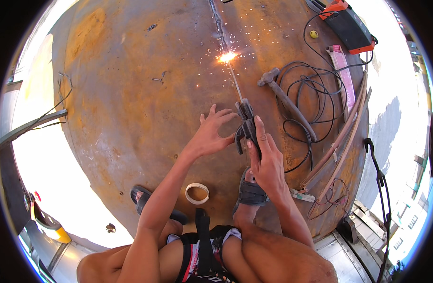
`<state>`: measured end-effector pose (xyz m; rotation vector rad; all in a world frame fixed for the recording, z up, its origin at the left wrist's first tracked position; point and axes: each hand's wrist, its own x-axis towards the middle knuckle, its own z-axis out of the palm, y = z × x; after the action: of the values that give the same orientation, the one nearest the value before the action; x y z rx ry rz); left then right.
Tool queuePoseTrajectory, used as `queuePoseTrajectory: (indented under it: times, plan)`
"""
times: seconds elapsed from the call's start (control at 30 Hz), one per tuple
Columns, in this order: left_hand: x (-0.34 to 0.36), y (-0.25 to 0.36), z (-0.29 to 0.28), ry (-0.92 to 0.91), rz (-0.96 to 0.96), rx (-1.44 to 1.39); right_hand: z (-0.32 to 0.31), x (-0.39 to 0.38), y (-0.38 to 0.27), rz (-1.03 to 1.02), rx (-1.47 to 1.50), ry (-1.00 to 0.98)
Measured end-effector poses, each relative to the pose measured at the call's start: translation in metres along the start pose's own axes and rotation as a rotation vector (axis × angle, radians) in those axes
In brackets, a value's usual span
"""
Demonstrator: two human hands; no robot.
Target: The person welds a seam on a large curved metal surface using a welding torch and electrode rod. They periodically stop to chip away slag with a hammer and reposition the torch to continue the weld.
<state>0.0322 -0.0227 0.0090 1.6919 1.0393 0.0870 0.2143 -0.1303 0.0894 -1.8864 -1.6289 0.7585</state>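
Note:
My right hand (265,151) grips a dark electrode holder (246,123), which carries a long thin electrode (236,82). At the electrode's far tip is a bright burst of sparks (227,57), on a weld seam (218,26) running across the rusty steel plate (117,75). My left hand (212,132) is open just left of the holder, fingers spread, its thumb reaching to the holder's body. A hammer (287,104) lies to the right among loops of black cable (313,87).
An orange-and-black machine (346,28) sits at upper right beside a small yellow object (314,34), a pink packet (340,75) and wooden strips (346,141). A tape ring (197,185) lies near my sandalled feet. A metal bar (32,125) reaches over the left edge.

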Motion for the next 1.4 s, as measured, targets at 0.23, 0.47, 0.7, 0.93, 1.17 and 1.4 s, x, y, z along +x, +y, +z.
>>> queuePoseTrajectory:
  times: [0.23,0.47,0.7,0.93,1.17,1.4]
  plan:
    - [0.0006,-0.0063,0.0015,0.030,0.038,-0.030,0.0038,-0.0027,0.0031,-0.018,0.036,0.037]
    - [0.0005,-0.0043,0.0009,0.027,0.032,-0.023,0.0046,-0.0067,0.0052,-0.023,0.018,0.043]
    - [-0.0002,-0.0043,0.0018,0.027,0.042,-0.012,0.0058,-0.0082,0.0051,0.014,0.022,0.033]
    - [0.0002,-0.0067,0.0036,0.037,0.049,-0.022,0.0067,-0.0060,0.0058,-0.001,0.014,0.033]
    - [0.0005,-0.0083,0.0038,0.040,0.054,-0.020,0.0059,-0.0042,0.0049,-0.002,0.025,0.030]
    - [0.0004,-0.0057,0.0029,0.047,0.061,-0.021,0.0049,-0.0035,0.0044,-0.006,0.021,0.028]
